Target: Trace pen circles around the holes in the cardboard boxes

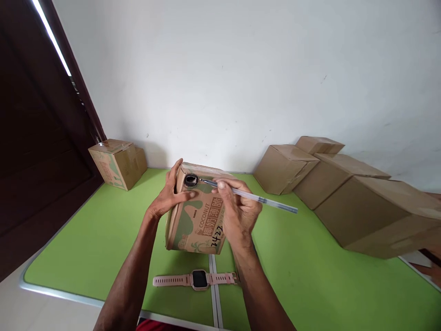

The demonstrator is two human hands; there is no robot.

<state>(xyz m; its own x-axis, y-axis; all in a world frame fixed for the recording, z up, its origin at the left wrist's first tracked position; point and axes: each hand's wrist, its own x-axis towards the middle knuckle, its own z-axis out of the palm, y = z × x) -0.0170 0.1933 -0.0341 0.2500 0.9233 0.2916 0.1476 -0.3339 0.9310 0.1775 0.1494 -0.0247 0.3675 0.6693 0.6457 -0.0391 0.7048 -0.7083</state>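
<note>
A printed cardboard box (188, 220) with "COCONUT" and the handwritten number 2422 on its face is tilted above the table. My left hand (170, 191) grips its upper left edge, thumb on the printed face and fingers behind. Near the top of that face is a small oval hole (191, 180) with a black rim. Pinched in my right hand (239, 211) is a slim pen-like tool (268, 201) with a clear barrel. Its thin tip points left and reaches the hole's right rim. I cannot make out the exact kind of tip.
A pink-strapped smartwatch (200, 279) lies flat in front of the box on the green table (103, 234). Two cartons (119, 165) stand at the back left. Several plain brown boxes (361, 207) line the right side, and a white wall (220, 82) rises behind.
</note>
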